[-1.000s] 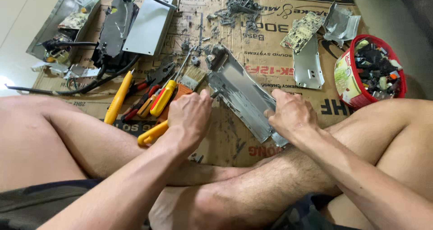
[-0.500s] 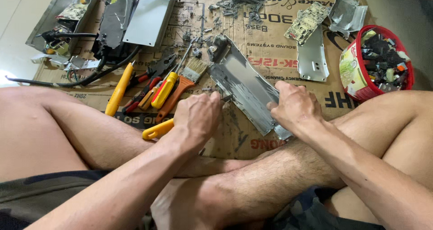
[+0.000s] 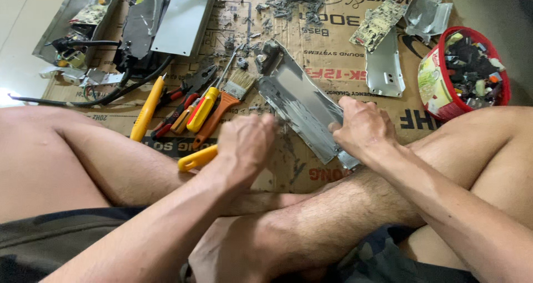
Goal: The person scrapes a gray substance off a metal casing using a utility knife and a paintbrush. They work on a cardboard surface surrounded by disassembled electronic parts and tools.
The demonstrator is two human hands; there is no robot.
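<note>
My left hand (image 3: pixel 244 144) has pulled back from the metal plate (image 3: pixel 302 108) since half a second ago and now blurs in mid-swing, fist closed round a yellow-handled tool (image 3: pixel 198 157); I cannot see its tip. My right hand (image 3: pixel 361 130) has stayed put, fingers clamped on the plate's near end, pinning it to the cardboard (image 3: pixel 344 66) between my knees. I judge this a back-stroke in repeated strikes or scrapes along the plate. The brush (image 3: pixel 227 102) and pliers (image 3: pixel 180 97) lie untouched beside it.
</note>
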